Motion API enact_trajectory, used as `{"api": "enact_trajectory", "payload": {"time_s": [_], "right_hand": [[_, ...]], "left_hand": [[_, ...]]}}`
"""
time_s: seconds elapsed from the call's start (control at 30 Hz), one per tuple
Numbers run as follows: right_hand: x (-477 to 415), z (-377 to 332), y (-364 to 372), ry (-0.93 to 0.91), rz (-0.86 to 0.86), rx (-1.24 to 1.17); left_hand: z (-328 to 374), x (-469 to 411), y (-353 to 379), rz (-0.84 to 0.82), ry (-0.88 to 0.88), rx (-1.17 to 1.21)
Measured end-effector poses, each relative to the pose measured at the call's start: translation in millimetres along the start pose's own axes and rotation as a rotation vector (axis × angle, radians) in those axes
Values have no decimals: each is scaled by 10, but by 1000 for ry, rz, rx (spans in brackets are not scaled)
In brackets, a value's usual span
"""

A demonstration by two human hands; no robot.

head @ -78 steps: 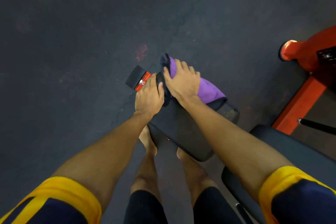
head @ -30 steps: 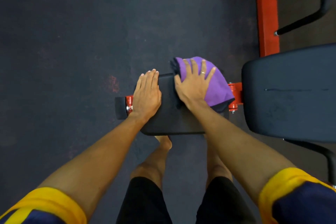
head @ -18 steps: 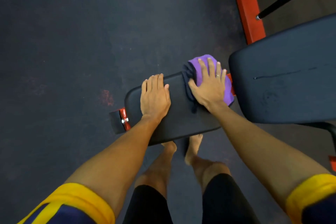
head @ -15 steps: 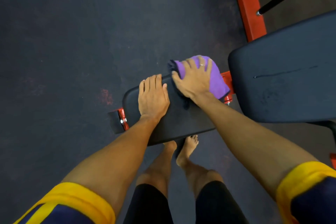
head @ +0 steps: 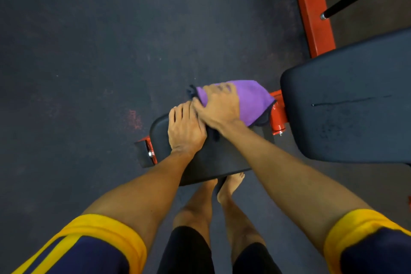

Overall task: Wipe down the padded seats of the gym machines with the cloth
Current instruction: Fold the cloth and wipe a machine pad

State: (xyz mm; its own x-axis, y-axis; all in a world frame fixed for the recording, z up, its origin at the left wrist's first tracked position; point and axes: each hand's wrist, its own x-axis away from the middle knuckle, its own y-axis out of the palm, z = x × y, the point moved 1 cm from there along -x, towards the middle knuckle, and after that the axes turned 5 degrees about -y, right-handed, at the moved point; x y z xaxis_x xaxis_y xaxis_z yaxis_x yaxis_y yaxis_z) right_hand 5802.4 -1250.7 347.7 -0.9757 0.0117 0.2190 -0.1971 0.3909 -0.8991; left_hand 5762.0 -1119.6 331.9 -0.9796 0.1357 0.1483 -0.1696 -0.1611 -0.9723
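Two hands on the small black padded seat [head: 218,158] at centre frame! The right hand [head: 219,109] has its fingers bent over the bunched purple cloth [head: 253,100], gripping it at the pad's upper-right end, beside the orange steel bracket [head: 277,118]. The left hand [head: 185,128] lies flat on the padding, touching the right one. The pad's long axis runs lower left to upper right, so the bare padding lies leftward of the cloth, and the left hand looks squarely in that lane. The large black pad [head: 347,113] waits just to the right.
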Motion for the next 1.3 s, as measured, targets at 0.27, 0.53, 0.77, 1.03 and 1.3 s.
{"api": "enact_trajectory", "payload": {"time_s": [0.27,0.53,0.77,1.03,1.3], "right_hand": [[-84,658,-163,482,72,72],[611,80,150,126,147,-44],[330,570,-61,715,58,-133],[899,405,124,344,69,58],[348,798,-182,845,58,-200]], "left_hand": [[1,-10,14,-15,9,-14],[28,-30,-31,-19,-17,-2],[37,-10,-53,-39,4,-3],[-3,15,-55,-62,142,-24],[305,-117,21,-141,511,-15]]}}
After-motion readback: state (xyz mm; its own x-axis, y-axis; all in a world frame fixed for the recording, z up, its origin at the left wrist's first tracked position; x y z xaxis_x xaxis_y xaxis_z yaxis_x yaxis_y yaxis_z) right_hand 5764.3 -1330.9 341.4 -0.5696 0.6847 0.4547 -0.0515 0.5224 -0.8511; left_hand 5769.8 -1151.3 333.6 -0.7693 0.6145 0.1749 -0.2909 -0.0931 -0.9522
